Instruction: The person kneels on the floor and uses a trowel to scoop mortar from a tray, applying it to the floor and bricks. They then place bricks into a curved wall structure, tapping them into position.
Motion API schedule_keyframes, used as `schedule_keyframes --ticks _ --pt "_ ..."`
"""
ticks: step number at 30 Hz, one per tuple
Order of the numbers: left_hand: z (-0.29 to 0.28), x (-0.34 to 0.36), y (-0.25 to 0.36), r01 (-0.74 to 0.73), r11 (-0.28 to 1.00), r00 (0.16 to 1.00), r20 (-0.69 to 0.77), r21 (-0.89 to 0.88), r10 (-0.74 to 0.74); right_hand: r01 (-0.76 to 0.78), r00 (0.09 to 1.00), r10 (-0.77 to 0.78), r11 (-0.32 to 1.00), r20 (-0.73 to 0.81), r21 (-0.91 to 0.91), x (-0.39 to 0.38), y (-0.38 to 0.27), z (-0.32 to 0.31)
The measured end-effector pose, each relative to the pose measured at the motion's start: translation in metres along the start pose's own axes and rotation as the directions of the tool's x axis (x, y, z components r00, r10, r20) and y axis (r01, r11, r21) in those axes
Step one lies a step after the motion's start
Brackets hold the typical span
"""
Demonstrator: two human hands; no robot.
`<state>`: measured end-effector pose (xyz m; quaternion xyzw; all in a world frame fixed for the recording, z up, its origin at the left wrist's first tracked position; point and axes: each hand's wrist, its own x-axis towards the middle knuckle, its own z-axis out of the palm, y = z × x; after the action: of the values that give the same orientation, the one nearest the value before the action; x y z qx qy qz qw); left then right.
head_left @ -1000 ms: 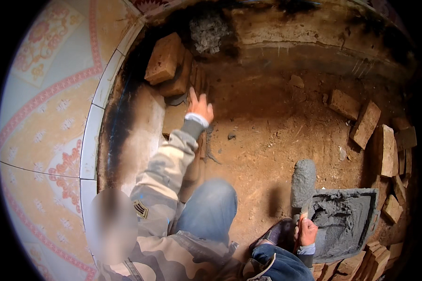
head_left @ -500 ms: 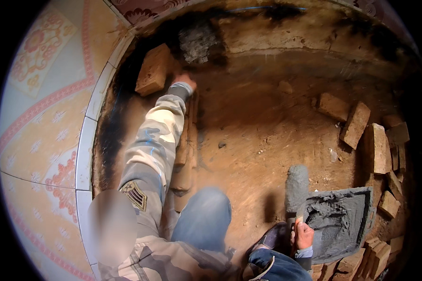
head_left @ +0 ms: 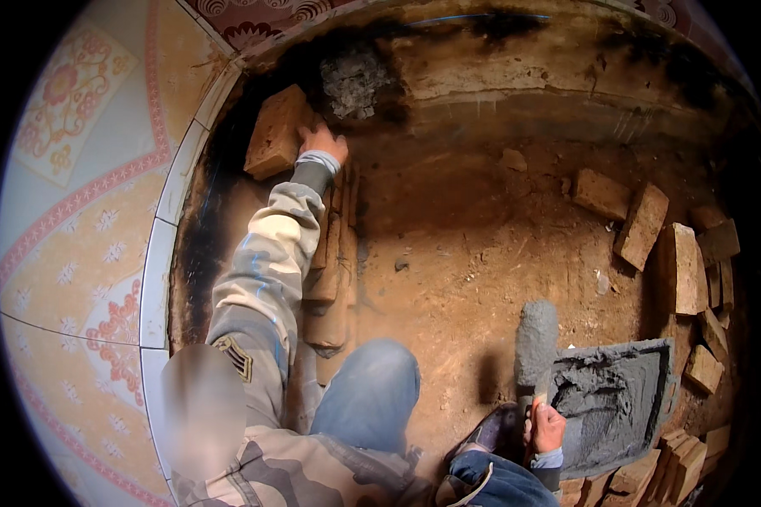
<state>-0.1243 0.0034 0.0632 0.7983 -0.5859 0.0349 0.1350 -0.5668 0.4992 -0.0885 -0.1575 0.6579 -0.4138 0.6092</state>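
My left hand (head_left: 321, 142) reaches up the left side, fingers curled against the right end of an upper brick (head_left: 272, 127); what they grip is hidden. Below it runs a row of laid bricks (head_left: 334, 275) with grey mortar along the edge. My right hand (head_left: 546, 427), low on the right, is closed round the handle of a trowel (head_left: 535, 338), whose blade is heaped with wet grey mortar. The trowel is held beside a rectangular pan of mortar (head_left: 609, 393).
Loose bricks (head_left: 683, 269) lie along the right side and below the pan. Patterned tiles (head_left: 84, 211) border the pit on the left. A stained wall (head_left: 524, 72) crosses the far end, with a grey rough patch (head_left: 353, 83). My bent knee (head_left: 364, 389) is at the bottom centre.
My left hand has moved forward from the laid bricks to the upper brick and its fingers have curled in. The view has shifted slightly; my right hand still holds the trowel.
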Motion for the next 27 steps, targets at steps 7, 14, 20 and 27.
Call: schedule_keyframes --ticks 7,14,20,27 --pt "0.016 0.009 0.002 -0.057 0.994 0.997 0.066 0.092 0.051 0.045 0.999 -0.046 0.998 -0.017 -0.045 0.006 0.015 -0.01" --pt "0.134 -0.057 0.044 -0.407 0.913 0.894 0.192 -0.026 0.404 -0.074 0.997 0.075 0.994 -0.015 0.086 0.0 -0.003 -0.014" --pt "0.216 -0.164 0.194 -0.479 0.765 0.671 0.382 -0.431 0.635 -0.083 0.993 0.086 0.996 -0.077 0.044 -0.025 -0.011 -0.049" --pt "0.277 -0.287 0.413 -0.324 0.577 0.583 0.323 -0.75 0.746 -0.095 0.955 0.121 0.99 -0.27 0.108 -0.071 -0.007 -0.09"
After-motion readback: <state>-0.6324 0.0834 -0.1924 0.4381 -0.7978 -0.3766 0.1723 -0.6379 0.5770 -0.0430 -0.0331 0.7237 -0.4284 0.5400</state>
